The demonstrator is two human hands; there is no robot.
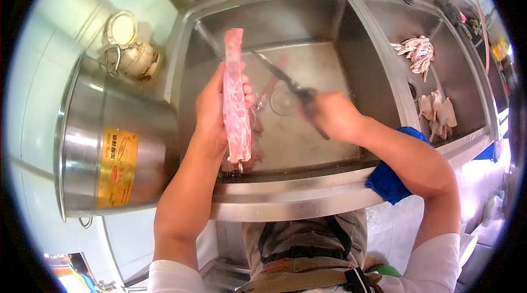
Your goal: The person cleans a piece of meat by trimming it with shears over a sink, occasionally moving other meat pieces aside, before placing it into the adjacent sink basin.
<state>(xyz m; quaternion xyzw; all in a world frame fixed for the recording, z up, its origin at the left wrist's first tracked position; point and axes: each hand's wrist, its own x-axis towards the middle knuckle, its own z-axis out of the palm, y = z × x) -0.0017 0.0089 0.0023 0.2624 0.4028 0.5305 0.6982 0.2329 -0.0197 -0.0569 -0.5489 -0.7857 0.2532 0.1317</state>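
A long pink meat strip is held upright over the near-left sink, the left hand's fingers closed around it. The right hand grips a dark-handled cutting tool just right. A steel pot stands left.

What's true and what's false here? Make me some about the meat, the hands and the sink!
1. The left hand holds a long pink meat strip. True.
2. The right hand is empty. False: it holds a dark blade.
3. The cloth on the sink edge is red. False: it is blue.
4. Pale meat pieces lie in the right basin. True.
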